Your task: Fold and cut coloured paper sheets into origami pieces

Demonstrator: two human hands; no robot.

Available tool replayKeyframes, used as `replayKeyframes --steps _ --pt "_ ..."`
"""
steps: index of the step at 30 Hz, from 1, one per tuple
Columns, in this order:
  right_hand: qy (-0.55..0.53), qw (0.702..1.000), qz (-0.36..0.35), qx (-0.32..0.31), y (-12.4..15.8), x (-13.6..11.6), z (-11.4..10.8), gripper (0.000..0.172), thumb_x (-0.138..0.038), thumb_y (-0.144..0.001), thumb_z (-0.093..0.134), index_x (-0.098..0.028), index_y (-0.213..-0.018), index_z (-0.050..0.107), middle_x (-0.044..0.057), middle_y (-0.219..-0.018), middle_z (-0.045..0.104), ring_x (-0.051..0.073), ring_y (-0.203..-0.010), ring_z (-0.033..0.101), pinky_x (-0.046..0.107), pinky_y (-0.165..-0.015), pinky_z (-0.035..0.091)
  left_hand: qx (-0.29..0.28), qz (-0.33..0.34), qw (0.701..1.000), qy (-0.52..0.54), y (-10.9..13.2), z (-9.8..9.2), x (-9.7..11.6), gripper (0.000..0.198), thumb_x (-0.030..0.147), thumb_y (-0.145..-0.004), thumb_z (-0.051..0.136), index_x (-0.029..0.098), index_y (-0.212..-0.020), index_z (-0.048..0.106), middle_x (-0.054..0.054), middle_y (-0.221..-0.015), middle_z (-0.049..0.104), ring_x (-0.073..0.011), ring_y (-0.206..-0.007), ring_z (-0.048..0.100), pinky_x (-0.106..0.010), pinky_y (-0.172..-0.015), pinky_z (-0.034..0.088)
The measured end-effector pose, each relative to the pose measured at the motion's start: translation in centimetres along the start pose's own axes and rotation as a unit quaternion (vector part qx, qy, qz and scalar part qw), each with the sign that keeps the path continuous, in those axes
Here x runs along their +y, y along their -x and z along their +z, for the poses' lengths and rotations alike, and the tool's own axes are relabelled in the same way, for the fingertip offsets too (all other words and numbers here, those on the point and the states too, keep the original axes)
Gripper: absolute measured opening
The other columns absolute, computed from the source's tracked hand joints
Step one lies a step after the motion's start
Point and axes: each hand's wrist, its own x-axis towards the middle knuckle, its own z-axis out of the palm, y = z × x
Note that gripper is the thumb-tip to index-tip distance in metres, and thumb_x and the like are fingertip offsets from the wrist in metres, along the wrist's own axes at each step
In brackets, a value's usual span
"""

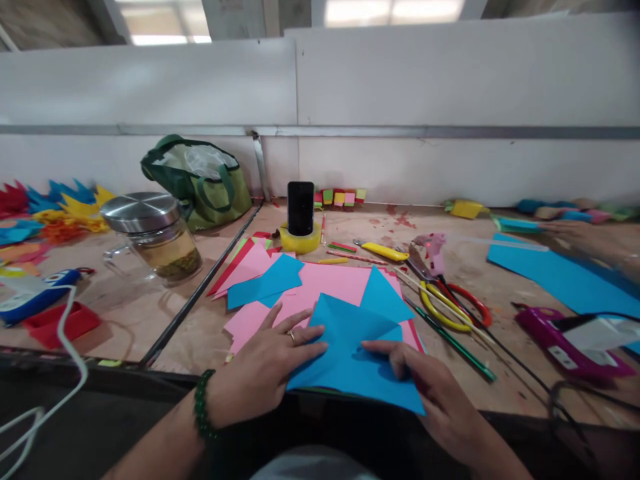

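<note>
A folded sheet of blue paper [345,363] lies before me at the table's front edge, over pink sheets [325,283]. My left hand [273,357], with a ring and a green bead bracelet [204,403], rests with spread fingers on the blue paper's left side and the pink sheets. My right hand [430,387] grips the blue paper's right side. Its index finger stretches across the top, the others are bent, and the thumb is hidden. Other blue pieces, a left one [267,283] and a right one [383,300], lie on the pink sheets.
To the right lie scissors [453,307], a pink glue gun [433,252], a yellow cutter [385,251], a green pencil [455,343] and a purple device [570,347]. A phone [301,207], a glass tea mug [167,247] and a green bag [210,187] stand behind. Another person's hand [590,237] is far right.
</note>
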Motion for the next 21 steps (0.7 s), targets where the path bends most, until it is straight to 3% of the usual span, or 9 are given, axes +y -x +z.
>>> replayKeyframes --steps 5,8,10,12,14,16,18,21 --pt "-0.011 1.000 0.009 0.005 0.1 0.1 0.0 0.014 -0.012 -0.080 0.042 -0.025 -0.083 0.040 0.009 -0.117 0.067 0.023 -0.101 0.064 0.035 -0.078 0.052 -0.007 -0.024 0.997 0.076 -0.5 -0.2 -0.4 0.056 0.003 -0.078 0.051 0.036 -0.124 0.057 0.004 -0.133 0.058 -0.0227 -0.130 0.043 -0.056 -0.114 0.010" --pt "0.052 0.999 0.004 0.002 0.2 0.0 -0.1 0.025 -0.016 -0.079 0.055 -0.024 -0.101 0.050 0.009 -0.114 0.067 0.022 -0.100 0.065 0.032 -0.079 0.053 0.008 -0.028 0.994 0.101 -0.8 0.2 -0.7 0.051 0.000 -0.079 0.048 0.033 -0.116 0.062 0.003 -0.125 0.064 -0.0197 -0.121 0.051 -0.052 -0.114 0.013" --pt "0.100 0.995 -0.010 0.005 0.4 0.0 -0.2 0.039 -0.016 -0.077 0.060 -0.024 -0.115 0.051 0.008 -0.113 0.067 0.021 -0.102 0.065 0.031 -0.084 0.053 0.020 -0.023 0.992 0.121 -1.1 0.5 -0.9 0.049 -0.002 -0.077 0.047 0.028 -0.112 0.064 0.000 -0.118 0.066 -0.0191 -0.115 0.054 -0.046 -0.110 0.023" --pt "0.124 0.992 -0.019 0.022 0.7 0.1 -0.2 0.039 -0.015 -0.079 0.059 -0.025 -0.117 0.053 0.006 -0.110 0.067 0.019 -0.101 0.065 0.029 -0.085 0.053 0.035 -0.032 0.989 0.143 -1.5 0.8 -1.0 0.045 -0.003 -0.074 0.046 0.023 -0.106 0.065 -0.002 -0.108 0.068 -0.0192 -0.105 0.057 -0.039 -0.101 0.035" --pt "0.135 0.989 -0.005 0.065 1.0 0.3 0.0 0.031 -0.018 -0.082 0.058 -0.025 -0.112 0.056 0.004 -0.102 0.069 0.017 -0.092 0.067 0.025 -0.077 0.054 0.057 -0.066 0.983 0.161 -2.0 1.0 -1.0 0.035 0.000 -0.076 0.047 0.020 -0.097 0.066 -0.004 -0.097 0.068 -0.0198 -0.095 0.058 -0.035 -0.089 0.042" --pt "0.142 0.982 0.039 0.121 1.2 0.4 0.4 0.025 -0.025 -0.085 0.059 -0.024 -0.110 0.057 0.000 -0.082 0.069 0.015 -0.070 0.066 0.022 -0.061 0.054 0.079 -0.119 0.975 0.173 -2.7 1.3 -0.8 0.022 0.008 -0.081 0.050 0.019 -0.094 0.064 -0.004 -0.088 0.066 -0.0199 -0.084 0.058 -0.032 -0.079 0.044" --pt "0.150 0.970 0.092 0.169 1.3 0.6 0.8 0.034 -0.032 -0.086 0.059 -0.022 -0.118 0.054 -0.005 -0.063 0.061 0.013 -0.053 0.059 0.021 -0.048 0.049 0.098 -0.175 0.963 0.182 -3.3 1.8 -0.6 0.020 0.017 -0.086 0.052 0.019 -0.105 0.059 -0.002 -0.080 0.063 -0.0186 -0.075 0.058 -0.029 -0.069 0.044" --pt "0.192 0.947 0.137 0.221 1.1 1.0 1.4 0.057 -0.038 -0.087 0.057 -0.017 -0.137 0.039 -0.007 -0.056 0.052 0.014 -0.047 0.052 0.023 -0.045 0.046 0.126 -0.228 0.955 0.139 -4.0 2.5 -0.2 0.051 0.020 -0.088 0.054 0.019 -0.136 0.038 0.002 -0.075 0.059 -0.0176 -0.069 0.057 -0.028 -0.065 0.045"
